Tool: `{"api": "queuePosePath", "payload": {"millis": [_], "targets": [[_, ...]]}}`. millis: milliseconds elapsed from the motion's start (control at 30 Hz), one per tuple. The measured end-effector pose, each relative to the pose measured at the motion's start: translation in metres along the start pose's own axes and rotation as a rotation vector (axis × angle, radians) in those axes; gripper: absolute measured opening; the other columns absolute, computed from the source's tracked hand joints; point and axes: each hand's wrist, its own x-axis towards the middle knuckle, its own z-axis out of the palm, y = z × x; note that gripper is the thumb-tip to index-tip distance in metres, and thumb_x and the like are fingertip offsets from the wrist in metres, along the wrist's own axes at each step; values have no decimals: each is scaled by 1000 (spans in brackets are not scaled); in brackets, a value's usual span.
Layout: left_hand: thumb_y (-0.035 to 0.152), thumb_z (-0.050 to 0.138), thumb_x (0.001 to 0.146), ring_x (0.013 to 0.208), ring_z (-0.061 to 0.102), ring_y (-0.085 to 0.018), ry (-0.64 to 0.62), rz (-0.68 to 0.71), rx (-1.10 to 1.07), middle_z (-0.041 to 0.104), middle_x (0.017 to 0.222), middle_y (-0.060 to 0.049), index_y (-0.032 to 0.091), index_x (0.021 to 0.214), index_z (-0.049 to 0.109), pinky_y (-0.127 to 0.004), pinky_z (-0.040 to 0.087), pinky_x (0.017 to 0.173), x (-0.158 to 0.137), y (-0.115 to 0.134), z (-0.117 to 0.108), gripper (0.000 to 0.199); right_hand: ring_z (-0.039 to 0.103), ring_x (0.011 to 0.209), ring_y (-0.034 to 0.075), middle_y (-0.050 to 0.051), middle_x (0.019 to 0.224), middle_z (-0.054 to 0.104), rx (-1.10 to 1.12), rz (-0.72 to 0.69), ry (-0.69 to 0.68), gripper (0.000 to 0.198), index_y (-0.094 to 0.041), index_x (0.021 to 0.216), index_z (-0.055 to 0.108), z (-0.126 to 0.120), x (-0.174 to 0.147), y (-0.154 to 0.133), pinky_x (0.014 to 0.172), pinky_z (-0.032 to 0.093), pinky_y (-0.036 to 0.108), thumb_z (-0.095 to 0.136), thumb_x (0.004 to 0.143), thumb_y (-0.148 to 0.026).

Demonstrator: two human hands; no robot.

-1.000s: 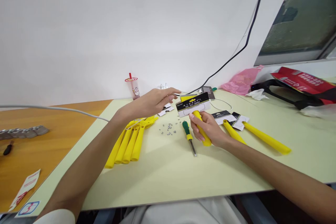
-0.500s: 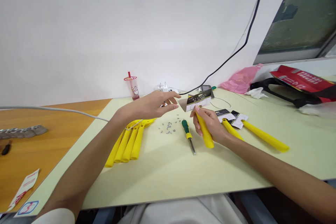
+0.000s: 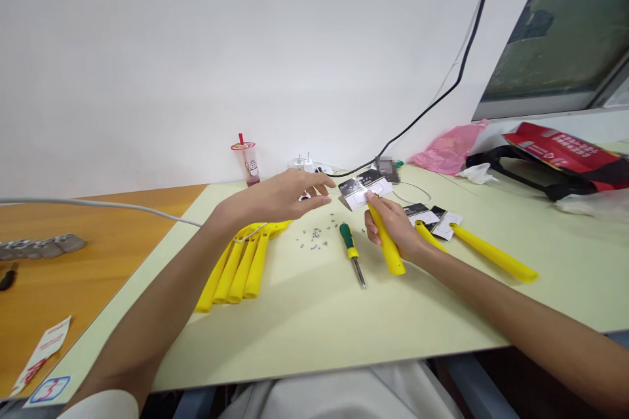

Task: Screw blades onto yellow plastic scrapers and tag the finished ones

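Observation:
My right hand (image 3: 393, 222) is closed around a yellow handle (image 3: 386, 236), whose upper end carries a black-and-white card cover (image 3: 366, 188). The thumb presses near the card's lower edge; whatever the card covers is hidden. Just left of the card, my left hand (image 3: 289, 195) hovers palm down with its fingers stretched out, holding nothing. Below and between the hands lie a green-and-yellow screwdriver (image 3: 351, 252) and several small metal nuts or screws (image 3: 316, 236). Several bare yellow handles (image 3: 240, 268) rest side by side under my left forearm.
To the right lie yellow handles with cards (image 3: 494, 253). A lidded cup (image 3: 249, 163), a power plug (image 3: 304, 162) and a black cable (image 3: 417, 119) are by the wall. Farther right are a pink bag (image 3: 449, 149) and a red-and-black package (image 3: 565, 150).
My right hand has moved slightly right with the yellow handle, and the card has tilted so its face shows more. The left hand stays almost in place, still apart from the card.

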Motion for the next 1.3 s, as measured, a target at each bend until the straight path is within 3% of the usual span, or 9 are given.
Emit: {"api": "queuePosePath", "payload": {"millis": [200,300,467,667,833,1067,1300], "targets": [[47,56,112,122,75,-27,118,65,-12,75,145,-14,21,149,64,-39,56,101,7,3,16,46,48,38,10,-7,56,48,-179,-265,-73,62,-25,77,46,9,-12,-4,42,36,27,67,100,-79],[42,60,111,116,75,-26,183,132,-16,78,135,-12,22,143,67,-39,57,98,9,10,25,38,45,39,11,-5,51,41,-268,-378,-87,69,-25,66,43,12,-17,-6,44,32,29,60,103,-81],[26,61,111,105,75,-24,361,250,160,81,119,-9,21,129,70,-36,57,86,11,25,35,21,40,43,11,-3,51,41,-264,-401,-83,70,-26,63,43,10,-18,-5,45,31,30,65,99,-82],[13,48,112,100,72,-23,542,362,561,79,111,-10,21,129,67,-37,55,82,13,35,44,27,38,48,12,-4,55,43,-195,-382,-30,65,-26,71,47,15,-24,-9,46,34,30,75,93,-81],[7,44,109,90,69,-21,552,386,654,75,96,-7,23,116,67,-36,48,72,13,34,46,29,39,48,12,-3,56,45,-211,-384,-14,63,-26,72,47,13,-21,-5,46,32,31,72,96,-78],[2,42,108,94,68,-20,492,564,671,77,105,-6,23,108,69,-35,51,78,12,34,44,34,46,61,16,-2,69,48,-167,-381,-129,46,-25,80,53,3,-15,-1,60,42,36,78,100,-59],[-2,45,104,99,67,-22,524,405,603,78,112,-8,22,107,71,-35,50,76,15,17,36,36,60,80,23,3,93,60,-29,-405,-243,24,-27,105,64,3,-14,-5,80,55,44,66,108,-50]]}}
